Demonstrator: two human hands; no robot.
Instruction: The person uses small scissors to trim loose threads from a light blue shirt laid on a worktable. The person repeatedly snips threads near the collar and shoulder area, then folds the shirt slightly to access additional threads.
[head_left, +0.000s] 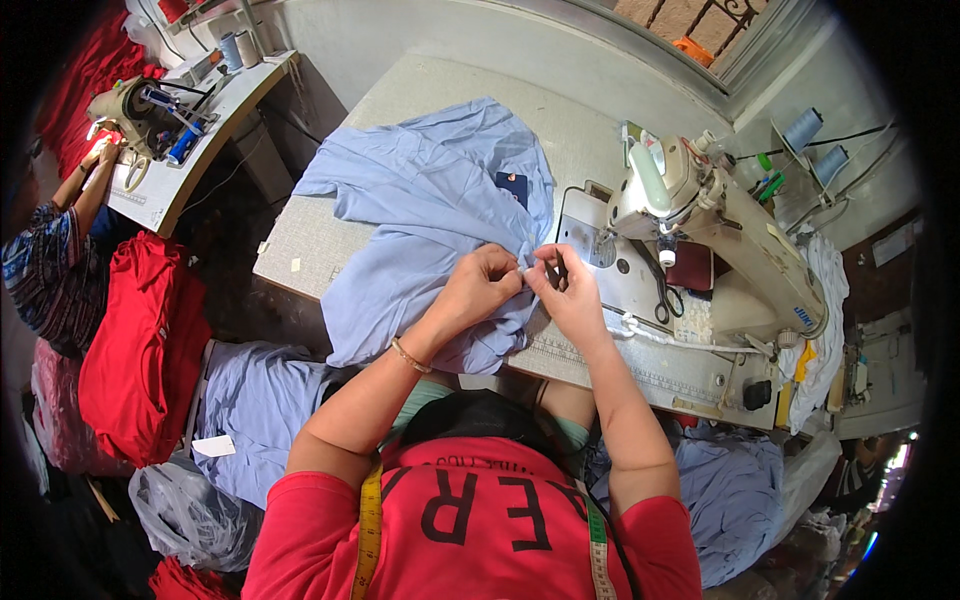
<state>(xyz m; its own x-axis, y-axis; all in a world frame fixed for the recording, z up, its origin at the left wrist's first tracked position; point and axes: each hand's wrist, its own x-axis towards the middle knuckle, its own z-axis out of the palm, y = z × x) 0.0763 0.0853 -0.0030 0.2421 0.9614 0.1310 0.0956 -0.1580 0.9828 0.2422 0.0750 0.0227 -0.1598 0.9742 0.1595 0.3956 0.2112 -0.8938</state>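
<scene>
A light blue garment (430, 200) lies rumpled over the sewing table, its near edge hanging toward my lap. A small dark blue patch or tag (512, 187) shows on it. My left hand (482, 285) is closed in a pinch on the garment's right edge. Close beside it, fingertips almost meeting, my right hand (568, 295) is closed around a small black tool (556, 265) that looks like thread snips; the fingers partly cover it. Just right of my hands stands a cream sewing machine (700, 200), its needle area apart from the cloth.
Black-handled scissors (664, 300) and a dark red flat item (692, 266) lie by the machine. Blue thread cones (803, 130) stand at the right. Left, another person's hands (100, 150) work at a second machine (135, 110). Red garments (145, 340) and plastic bags (190, 510) are piled there.
</scene>
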